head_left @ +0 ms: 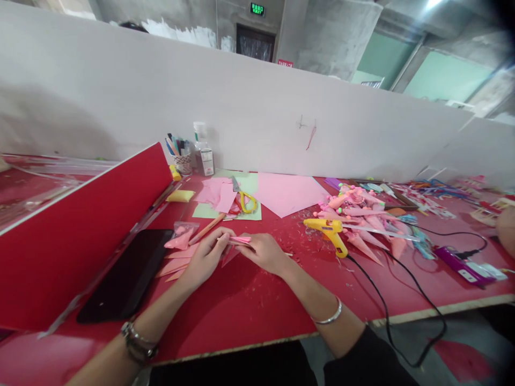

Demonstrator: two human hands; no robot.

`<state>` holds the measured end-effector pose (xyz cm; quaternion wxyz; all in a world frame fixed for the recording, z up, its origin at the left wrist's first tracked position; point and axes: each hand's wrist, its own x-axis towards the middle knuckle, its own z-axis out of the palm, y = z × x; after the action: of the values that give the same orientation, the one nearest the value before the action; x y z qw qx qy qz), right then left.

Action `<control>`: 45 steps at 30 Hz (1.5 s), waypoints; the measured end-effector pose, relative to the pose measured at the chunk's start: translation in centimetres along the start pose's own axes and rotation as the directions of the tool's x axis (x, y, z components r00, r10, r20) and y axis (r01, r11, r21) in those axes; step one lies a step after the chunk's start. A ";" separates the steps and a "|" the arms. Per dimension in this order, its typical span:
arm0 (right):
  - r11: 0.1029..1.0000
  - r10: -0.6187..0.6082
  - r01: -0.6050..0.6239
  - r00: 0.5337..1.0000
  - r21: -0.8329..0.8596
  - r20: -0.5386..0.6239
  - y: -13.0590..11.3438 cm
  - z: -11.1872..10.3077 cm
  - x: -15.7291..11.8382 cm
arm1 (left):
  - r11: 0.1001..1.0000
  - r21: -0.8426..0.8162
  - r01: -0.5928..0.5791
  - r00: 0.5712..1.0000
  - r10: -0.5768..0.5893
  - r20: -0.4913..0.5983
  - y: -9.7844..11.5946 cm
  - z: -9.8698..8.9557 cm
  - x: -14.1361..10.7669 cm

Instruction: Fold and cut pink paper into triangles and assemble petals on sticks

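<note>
Near the middle of the red table, my left hand and my right hand meet around a small folded or rolled pink sheet piece. Both have their fingers closed on it; whether it is paper or foam I cannot tell. Beside my left hand lie flat pointed pink pieces, partly under the wrist. A wooden stick and a small clear bag with pink bits rest just beyond that hand. Another pink piece shows below my fingers.
Yellow-handled scissors lie on pink and green sheets. A yellow glue gun with its cord sits right, before a heap of pink cones. A black tablet-like slab, red divider, bottle and purple power strip surround.
</note>
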<state>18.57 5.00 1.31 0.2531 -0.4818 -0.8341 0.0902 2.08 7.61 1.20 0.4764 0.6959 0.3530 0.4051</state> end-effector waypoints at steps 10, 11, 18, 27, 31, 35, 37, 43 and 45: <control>0.983 0.027 -0.016 0.998 0.182 -0.063 0.3 0.4 -0.2 | 0.998 0.018 0.056 0.998 -0.056 0.014 0.2 -0.3 0.2; 0.976 0.032 -0.016 0.997 0.217 -0.067 0.2 0.3 -0.2 | 0.998 0.030 0.048 0.999 -0.048 0.000 0.3 -0.3 0.2; 0.946 0.019 -0.010 1.000 0.323 -0.025 0.0 -0.5 0.1 | 0.985 0.158 -0.076 0.997 0.078 -0.005 0.8 -0.4 0.2; 0.965 0.019 -0.033 0.998 0.262 0.053 0.3 -1.2 -0.1 | 0.910 0.376 -0.174 0.983 0.180 0.020 0.0 -0.3 0.0; 0.940 -0.020 -0.009 0.997 0.341 0.081 0.4 -1.9 -0.1 | 0.885 0.428 -0.184 0.980 0.197 0.013 0.8 0.1 -0.2; 0.917 -0.036 -0.043 0.981 0.396 0.190 0.0 -3.4 -0.4 | 0.939 0.332 -0.086 0.996 0.074 0.048 2.0 0.5 -1.1; 0.925 -0.053 -0.040 0.971 0.379 0.232 -0.5 -3.9 -0.6 | 0.966 0.259 -0.017 0.997 -0.004 0.080 2.3 0.5 -1.8; 0.993 -0.033 0.014 0.987 0.119 0.156 -2.1 -3.4 -1.5 | 0.984 0.113 0.135 0.978 -0.151 0.144 1.6 -0.1 -2.7; 0.999 -0.043 0.043 0.989 0.001 0.141 -2.1 -2.8 -1.8 | 0.981 0.096 0.170 0.970 -0.184 0.160 1.4 -0.1 -2.6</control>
<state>19.16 2.15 3.91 0.1949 -0.4565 -0.8601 0.1176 1.03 4.93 1.98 0.5099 0.7123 0.3883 0.2861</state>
